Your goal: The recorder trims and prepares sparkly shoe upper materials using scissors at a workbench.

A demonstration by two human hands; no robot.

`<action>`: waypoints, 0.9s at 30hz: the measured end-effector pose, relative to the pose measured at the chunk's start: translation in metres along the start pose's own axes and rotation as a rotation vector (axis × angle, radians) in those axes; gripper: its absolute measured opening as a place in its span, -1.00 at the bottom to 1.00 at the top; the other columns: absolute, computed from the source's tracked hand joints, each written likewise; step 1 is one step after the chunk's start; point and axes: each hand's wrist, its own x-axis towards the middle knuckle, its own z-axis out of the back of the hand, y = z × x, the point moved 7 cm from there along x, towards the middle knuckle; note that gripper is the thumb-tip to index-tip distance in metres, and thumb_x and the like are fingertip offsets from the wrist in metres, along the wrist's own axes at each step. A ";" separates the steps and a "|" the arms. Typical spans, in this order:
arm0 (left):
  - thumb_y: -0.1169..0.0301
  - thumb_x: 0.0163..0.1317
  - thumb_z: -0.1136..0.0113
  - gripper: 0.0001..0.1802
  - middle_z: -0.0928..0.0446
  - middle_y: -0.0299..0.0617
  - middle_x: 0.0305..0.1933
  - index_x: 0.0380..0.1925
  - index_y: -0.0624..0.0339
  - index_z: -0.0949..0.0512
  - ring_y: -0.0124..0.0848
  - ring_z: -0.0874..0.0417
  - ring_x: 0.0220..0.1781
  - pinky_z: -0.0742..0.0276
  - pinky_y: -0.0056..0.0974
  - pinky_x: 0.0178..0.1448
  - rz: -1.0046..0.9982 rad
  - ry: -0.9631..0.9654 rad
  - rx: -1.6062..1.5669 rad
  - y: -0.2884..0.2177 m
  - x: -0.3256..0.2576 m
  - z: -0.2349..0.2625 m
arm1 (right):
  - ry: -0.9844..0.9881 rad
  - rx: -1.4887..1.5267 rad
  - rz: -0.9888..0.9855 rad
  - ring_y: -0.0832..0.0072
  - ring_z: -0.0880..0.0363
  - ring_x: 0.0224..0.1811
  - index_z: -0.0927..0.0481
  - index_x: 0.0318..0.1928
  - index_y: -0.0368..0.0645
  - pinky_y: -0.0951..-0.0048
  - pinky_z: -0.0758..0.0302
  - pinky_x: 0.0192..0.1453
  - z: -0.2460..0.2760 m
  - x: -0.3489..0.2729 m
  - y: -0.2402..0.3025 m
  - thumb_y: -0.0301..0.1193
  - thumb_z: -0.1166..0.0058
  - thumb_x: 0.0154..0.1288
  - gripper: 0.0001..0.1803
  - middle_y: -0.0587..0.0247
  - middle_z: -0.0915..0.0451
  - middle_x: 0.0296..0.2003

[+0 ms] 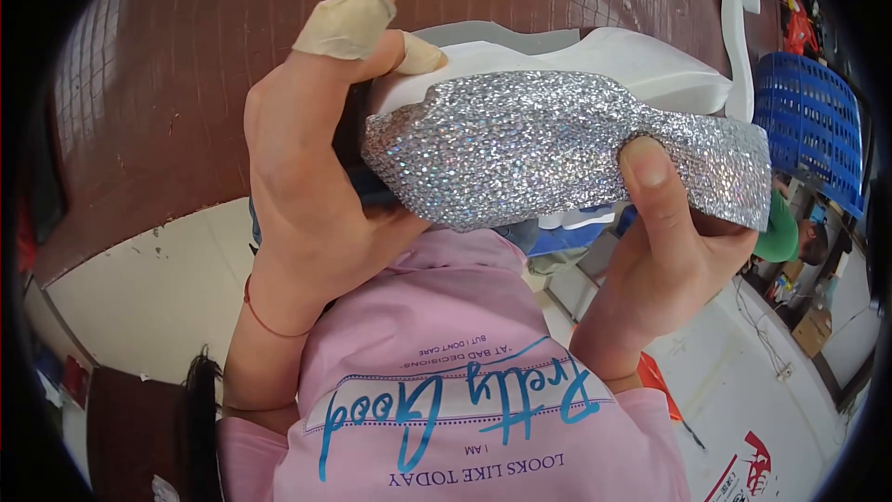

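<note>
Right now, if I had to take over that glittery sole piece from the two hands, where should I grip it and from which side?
Probably the bare middle stretch of the silver glitter-covered sole, coming from above. The left hand wraps its rounded end and the right hand pinches the narrower end with the thumb on the glitter face, so only the centre is free. Pinch across glitter face and white foam edge.

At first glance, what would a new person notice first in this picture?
The eye goes first to the glittering silver strip at the centre, pressed over a white foam shoe sole and held up close to the camera. The left hand grips its left end with taped fingers, and the right hand pins the right end with its thumb. A blue plastic basket stands at the right edge.
</note>
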 end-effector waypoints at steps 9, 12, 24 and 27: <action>0.43 -0.35 -0.43 -0.23 -0.53 -0.23 -0.15 0.01 0.28 -0.39 -0.44 -0.55 -0.30 -0.46 -0.40 -0.10 0.036 -0.040 -0.077 0.007 -0.011 0.004 | -0.017 -0.071 0.112 0.52 -0.55 -0.41 -0.58 -0.31 -0.30 0.61 -0.47 -0.20 -0.004 -0.008 -0.001 -0.62 -0.36 -0.19 -0.67 0.21 -0.63 -0.37; 0.42 -0.35 -0.44 -0.18 -0.53 -0.22 -0.12 0.05 0.29 -0.35 -0.41 -0.57 -0.28 -0.46 -0.38 -0.06 0.062 0.047 0.009 0.010 -0.012 0.003 | -0.009 0.051 0.139 0.55 -0.56 -0.42 -0.61 -0.33 -0.29 0.63 -0.47 -0.23 -0.006 -0.007 -0.010 -0.62 -0.37 -0.20 -0.69 0.22 -0.65 -0.39; 0.34 -0.29 -0.47 -0.19 -0.55 -0.17 -0.11 0.06 0.31 -0.35 -0.31 -0.61 -0.19 -0.47 -0.31 0.02 -0.111 0.014 0.102 0.021 -0.020 0.017 | 0.033 -0.018 0.177 0.58 -0.56 -0.45 -0.65 -0.38 -0.27 0.65 -0.50 -0.28 -0.037 -0.012 -0.016 -0.62 -0.37 -0.17 -0.75 0.23 -0.66 -0.43; 0.34 -0.27 -0.47 -0.23 -0.56 -0.17 -0.11 0.03 0.30 -0.37 -0.31 -0.61 -0.18 -0.49 -0.31 0.01 -0.148 0.022 0.149 0.020 -0.018 0.017 | 0.057 -0.071 0.184 0.58 -0.57 -0.44 -0.64 -0.34 -0.28 0.64 -0.50 -0.27 -0.041 -0.007 -0.021 -0.63 -0.36 -0.16 -0.74 0.22 -0.66 -0.41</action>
